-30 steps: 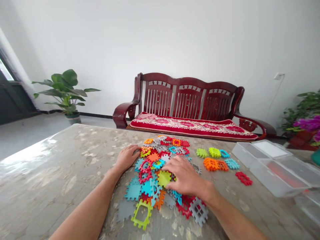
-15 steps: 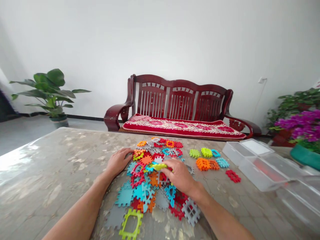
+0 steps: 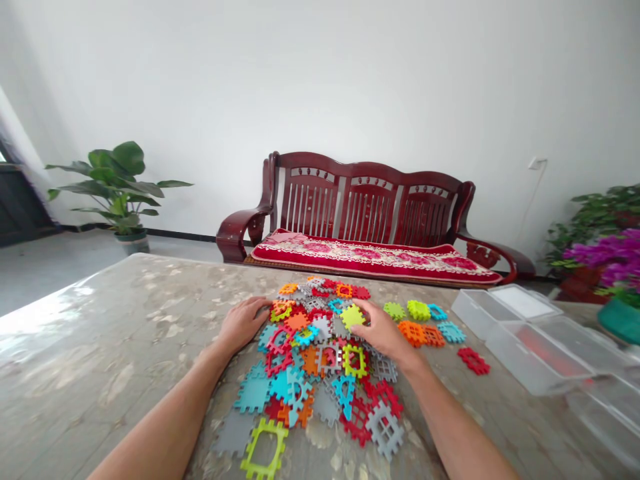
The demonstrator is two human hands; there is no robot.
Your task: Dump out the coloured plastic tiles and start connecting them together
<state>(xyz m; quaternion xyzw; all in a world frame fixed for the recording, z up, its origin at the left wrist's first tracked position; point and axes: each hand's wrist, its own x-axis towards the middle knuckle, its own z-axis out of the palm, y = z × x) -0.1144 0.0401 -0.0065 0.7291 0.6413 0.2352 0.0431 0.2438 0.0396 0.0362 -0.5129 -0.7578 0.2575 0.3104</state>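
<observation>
A loose pile of toothed plastic building tiles in red, grey, blue, orange and yellow-green spreads down the tabletop between my arms. My right hand (image 3: 383,328) pinches a solid yellow-green tile (image 3: 353,317) by its right edge, over the pile's right side. On the pile's left side, my left hand (image 3: 244,322) lies flat, fingers stretched out to an orange window tile (image 3: 280,307). Below the held piece is a yellow-green frame tile (image 3: 355,361). Nearest me lie another yellow-green frame tile (image 3: 284,437), a plain grey tile (image 3: 233,432) and a grey window tile (image 3: 385,428).
Right of the pile sit small colour groups: yellow-green tiles (image 3: 419,310), orange tiles (image 3: 420,334), blue tiles (image 3: 451,332) and red tiles (image 3: 473,361). Clear plastic boxes (image 3: 537,347) stand beyond them. Behind the table (image 3: 165,320) is a wooden bench (image 3: 367,207); potted plants flank it.
My right hand has moved up and right across the pile, and the yellow-green tile in it now shows its flat face. My left hand stays beside the pile. The view has shifted slightly.
</observation>
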